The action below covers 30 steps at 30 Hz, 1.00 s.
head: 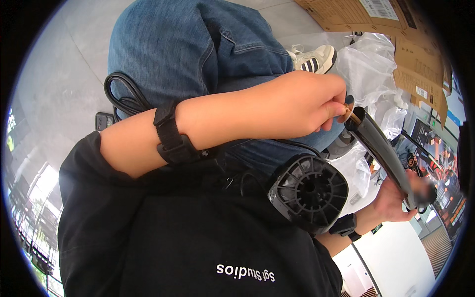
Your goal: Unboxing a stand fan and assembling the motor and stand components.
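Note:
My left hand [326,109] pinches a small brownish piece with a thin round disc [349,110], at the open mouth of a glossy black curved tube [382,148]. How far the piece sits inside the tube cannot be told. At the tube's far end, my right hand [389,202] grips it with fingers partly hidden behind it. A black plastic base [311,189] with radial ribs and a round hub shows its underside, between my torso and my right forearm. A black cable [297,144] runs behind the base.
Cardboard boxes [419,67] and crumpled clear plastic bags [365,70] lie at the upper right. A coiled black cable [124,92] and a phone-like black device [104,121] are by my left elbow. A shoe [315,61] stands beyond my legs. Posters and a blurred shape show at far right.

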Each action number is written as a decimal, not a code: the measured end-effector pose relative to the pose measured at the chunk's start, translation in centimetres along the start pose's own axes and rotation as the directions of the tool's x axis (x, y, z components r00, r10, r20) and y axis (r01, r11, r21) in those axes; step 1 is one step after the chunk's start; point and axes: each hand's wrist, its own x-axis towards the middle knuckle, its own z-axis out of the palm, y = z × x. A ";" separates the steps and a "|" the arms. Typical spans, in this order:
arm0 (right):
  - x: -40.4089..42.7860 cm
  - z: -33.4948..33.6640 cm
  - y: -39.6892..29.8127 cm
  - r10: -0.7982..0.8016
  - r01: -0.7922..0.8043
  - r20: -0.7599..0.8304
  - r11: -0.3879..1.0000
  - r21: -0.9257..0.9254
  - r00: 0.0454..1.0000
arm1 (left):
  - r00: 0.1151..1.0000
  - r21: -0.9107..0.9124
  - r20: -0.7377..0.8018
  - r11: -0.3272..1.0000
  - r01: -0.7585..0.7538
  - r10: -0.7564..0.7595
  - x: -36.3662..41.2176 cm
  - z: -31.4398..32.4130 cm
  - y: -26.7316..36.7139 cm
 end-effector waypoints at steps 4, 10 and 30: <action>1.8 -4.7 -2.4 -0.133 0.082 -0.157 0.952 -0.293 0.979 | 0.993 0.050 -0.021 0.993 -0.112 0.113 -0.1 0.2 -0.1; 0.4 1.0 2.3 -0.368 0.270 -0.314 0.910 -0.314 0.875 | 0.998 0.053 -0.022 0.997 -0.063 0.064 -0.2 -0.3 0.0; 3.2 -10.0 -2.9 0.031 -0.052 0.078 0.954 0.295 0.996 | 0.999 0.091 0.024 0.995 -0.039 0.036 0.2 -0.5 0.8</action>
